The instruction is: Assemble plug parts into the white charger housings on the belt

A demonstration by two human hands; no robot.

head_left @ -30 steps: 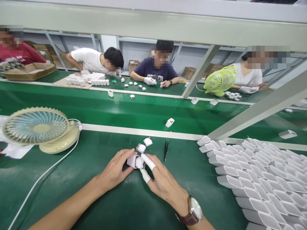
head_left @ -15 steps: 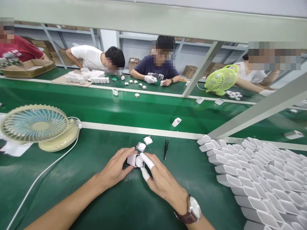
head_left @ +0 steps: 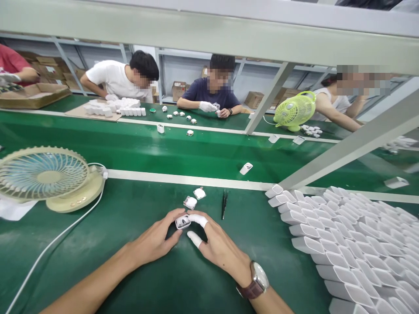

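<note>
A small white plastic housing (head_left: pixel 183 222) is tilted with its open end toward me, and dark and white parts show inside it. My left hand (head_left: pixel 156 240) is closed around its left side, fingers behind and thumb near the lower edge. My right hand (head_left: pixel 214 244) wears white finger cots on index finger and thumb. Its index finger rests against the right rim of the housing, while the thumb is spread apart from it. Just beyond the hands lie a white component with a small board (head_left: pixel 190 202) and a similar component (head_left: pixel 199 193). Black tweezers (head_left: pixel 224 204) lie to their right.
Rows of empty white housings (head_left: pixel 347 244) fill the right side. A cream fan (head_left: pixel 49 174) with a white cable stands at left. A green belt (head_left: pixel 137 152) carries several pieces beyond the bench. Co-workers sit across it, and a slanted metal post (head_left: pixel 347 148) crosses at right.
The white component that stuck out of the housing now sits inside it. The housing has turned its opening toward me, and my right thumb has come away from it. A piece on the belt shifted right.
</note>
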